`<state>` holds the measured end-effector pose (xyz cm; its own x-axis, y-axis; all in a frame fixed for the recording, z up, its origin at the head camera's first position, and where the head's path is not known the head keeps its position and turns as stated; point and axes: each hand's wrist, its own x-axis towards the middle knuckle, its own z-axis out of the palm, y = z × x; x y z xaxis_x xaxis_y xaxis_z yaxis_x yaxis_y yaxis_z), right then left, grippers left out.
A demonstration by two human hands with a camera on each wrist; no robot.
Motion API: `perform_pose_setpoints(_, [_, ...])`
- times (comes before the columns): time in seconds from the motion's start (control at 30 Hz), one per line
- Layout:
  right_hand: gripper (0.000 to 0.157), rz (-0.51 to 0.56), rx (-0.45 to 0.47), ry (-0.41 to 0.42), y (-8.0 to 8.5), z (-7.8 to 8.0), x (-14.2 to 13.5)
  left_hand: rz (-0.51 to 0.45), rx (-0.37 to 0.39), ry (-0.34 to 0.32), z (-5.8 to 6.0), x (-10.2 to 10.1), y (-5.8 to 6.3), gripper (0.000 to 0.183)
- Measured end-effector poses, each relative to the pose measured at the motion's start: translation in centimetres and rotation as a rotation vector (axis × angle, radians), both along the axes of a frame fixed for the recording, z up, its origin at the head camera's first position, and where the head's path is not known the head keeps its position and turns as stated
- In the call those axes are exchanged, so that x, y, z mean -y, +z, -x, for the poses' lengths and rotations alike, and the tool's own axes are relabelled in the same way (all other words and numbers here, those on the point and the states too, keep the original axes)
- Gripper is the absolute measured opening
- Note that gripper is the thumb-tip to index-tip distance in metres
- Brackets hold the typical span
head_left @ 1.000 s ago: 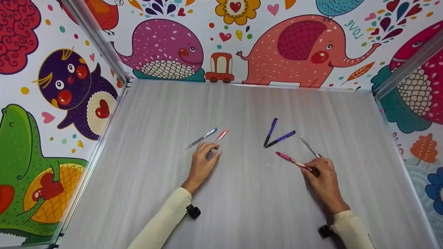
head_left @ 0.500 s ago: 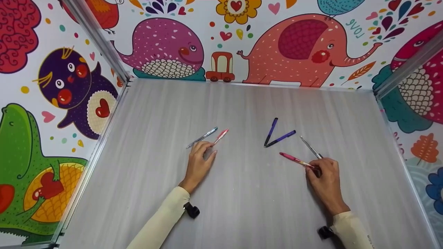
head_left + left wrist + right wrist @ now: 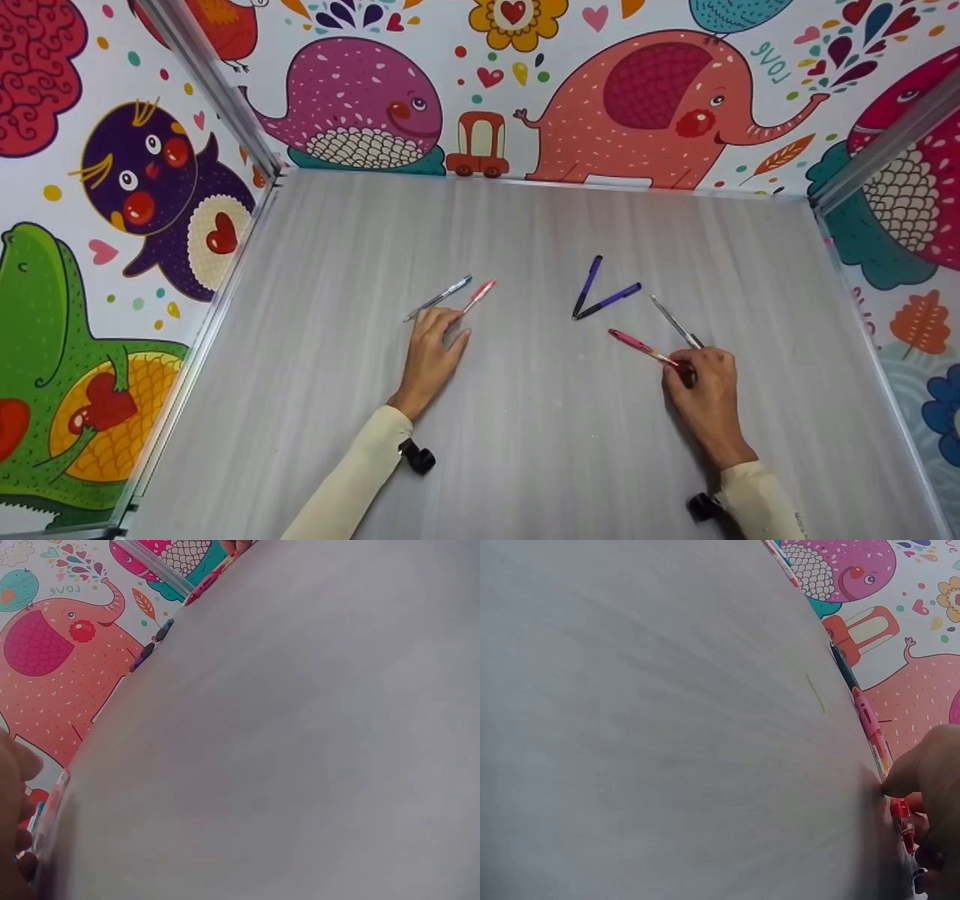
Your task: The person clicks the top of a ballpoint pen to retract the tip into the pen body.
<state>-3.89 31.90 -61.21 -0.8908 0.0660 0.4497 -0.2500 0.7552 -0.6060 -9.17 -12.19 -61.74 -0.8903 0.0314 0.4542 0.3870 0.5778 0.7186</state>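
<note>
In the head view my right hand (image 3: 709, 397) pinches the rear part of a pink-red pen (image 3: 634, 343) between thumb and fingers; the pen's other end points left. A clear pen (image 3: 673, 319) with a dark end lies just beyond those fingers. My left hand (image 3: 430, 358) rests at the near end of a white-and-coral pen (image 3: 480, 295), fingertips on or beside it, thumb held apart. Beside that lies a clear pen (image 3: 441, 296) with a teal tip, its lower part near the left fingers. The left wrist view shows the coral pen (image 3: 54, 802) alongside the fingers.
Two purple-blue pens with black ends, one upright-leaning (image 3: 588, 283) and one slanting right (image 3: 611, 301), meet in a V on the grey table (image 3: 525, 435). Walls printed with cartoon animals (image 3: 645, 112) and metal frame bars (image 3: 217, 97) enclose the far and side edges.
My right hand has shifted slightly right, drawing the pink-red pen with it. My left hand has moved a little left and its thumb has drawn back. The purple-blue pens stay put.
</note>
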Motion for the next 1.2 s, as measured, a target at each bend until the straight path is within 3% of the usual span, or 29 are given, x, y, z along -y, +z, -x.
perform_pose_setpoints(0.67, [0.026, 0.02, -0.01, 0.018, -0.03, -0.23, 0.45, 0.135, 0.037, 0.049, 0.31, -0.46, -0.07, 0.034])
perform_pose_setpoints(1.2, [0.026, 0.034, -0.057, 0.051, -0.09, -0.39, 0.7, 0.199, 0.052, 0.109, 0.47, -0.73, 0.02, 0.016])
